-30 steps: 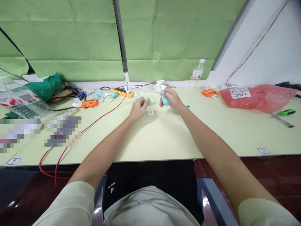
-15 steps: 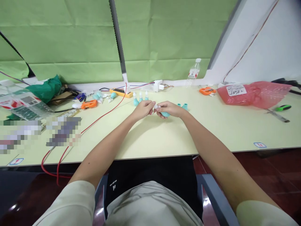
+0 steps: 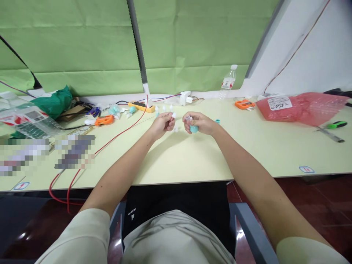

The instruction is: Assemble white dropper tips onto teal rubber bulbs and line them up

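My left hand [image 3: 162, 124] is closed, with a small white cap [image 3: 173, 115] pinched between thumb and fingertips. My right hand [image 3: 199, 123] is wrapped round a small teal squeeze bottle [image 3: 194, 128], whose clear-white neck [image 3: 189, 118] points up beside the thumb. A gap separates the two hands above the table. Below and between them lie small white pieces [image 3: 176, 129]. Behind my left hand stand several little teal bottles with white tips [image 3: 164, 108], mostly hidden by it. A teal ring-shaped piece [image 3: 217, 121] shows just past my right wrist.
On the left are a large plastic bottle [image 3: 30, 115], an orange tool [image 3: 104, 120] and a red cable [image 3: 118, 136]. A yellow meter [image 3: 141, 106] lies at the back. To the right are a clear bottle [image 3: 227, 82], orange clamp [image 3: 244, 104], red bag [image 3: 299, 108] and green-handled tool [image 3: 337, 125].
My hands have moved apart from each other. The white cap has come away from the bottle with my left hand, while the bottle stays in my right.
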The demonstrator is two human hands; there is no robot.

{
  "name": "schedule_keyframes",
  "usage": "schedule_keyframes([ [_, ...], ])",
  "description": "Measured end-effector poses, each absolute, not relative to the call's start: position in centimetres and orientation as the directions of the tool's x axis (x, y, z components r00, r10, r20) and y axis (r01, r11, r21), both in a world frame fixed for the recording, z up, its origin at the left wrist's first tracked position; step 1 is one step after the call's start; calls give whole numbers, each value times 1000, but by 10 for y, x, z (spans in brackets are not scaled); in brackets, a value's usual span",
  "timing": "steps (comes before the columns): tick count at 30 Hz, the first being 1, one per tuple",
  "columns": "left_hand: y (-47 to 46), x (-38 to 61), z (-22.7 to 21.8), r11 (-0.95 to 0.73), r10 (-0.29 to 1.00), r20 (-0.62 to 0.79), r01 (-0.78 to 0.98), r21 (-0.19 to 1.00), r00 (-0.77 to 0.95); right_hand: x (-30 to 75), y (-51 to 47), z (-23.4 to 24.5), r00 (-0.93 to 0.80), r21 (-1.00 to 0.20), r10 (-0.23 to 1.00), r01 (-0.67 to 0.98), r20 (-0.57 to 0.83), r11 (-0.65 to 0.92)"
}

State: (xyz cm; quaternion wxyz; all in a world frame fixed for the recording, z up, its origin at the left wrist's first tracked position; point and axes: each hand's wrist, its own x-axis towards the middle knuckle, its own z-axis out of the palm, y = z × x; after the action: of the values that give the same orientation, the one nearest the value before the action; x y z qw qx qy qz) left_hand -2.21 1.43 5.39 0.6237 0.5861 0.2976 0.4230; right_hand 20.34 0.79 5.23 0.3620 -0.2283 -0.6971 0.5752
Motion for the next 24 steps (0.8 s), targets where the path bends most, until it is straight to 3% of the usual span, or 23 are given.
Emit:
schedule_keyframes([
  [6, 10, -20, 51, 13, 833, 122, -239, 971, 540, 193, 4, 53, -353, -892, 845, 59, 402, 449],
  [12, 5, -9, 40, -5, 838, 97, -170, 985, 538, 176, -1, 51, -353, -852, 820, 106, 450, 513],
  [15, 8, -6, 36, -88, 862, 112, -72, 994, 495, 176, 1, 49, -345, -847, 816, 98, 464, 523],
  [17, 11, -5, 34, -268, 893, 242, 16, 963, 380, 178, 3, 47, -316, -838, 828, 148, 464, 526],
  [19, 12, -6, 32, -542, 828, 502, 132, 830, 250, 180, 5, 46, -281, -830, 844, 208, 456, 518],
  [21, 12, -7, 32, -757, 651, 728, 244, 606, 213, 182, 7, 44, -263, -829, 856, 240, 445, 505],
  [24, 11, -8, 32, -871, 471, 830, 308, 383, 299, 184, 9, 43, -267, -835, 867, 259, 421, 485],
])
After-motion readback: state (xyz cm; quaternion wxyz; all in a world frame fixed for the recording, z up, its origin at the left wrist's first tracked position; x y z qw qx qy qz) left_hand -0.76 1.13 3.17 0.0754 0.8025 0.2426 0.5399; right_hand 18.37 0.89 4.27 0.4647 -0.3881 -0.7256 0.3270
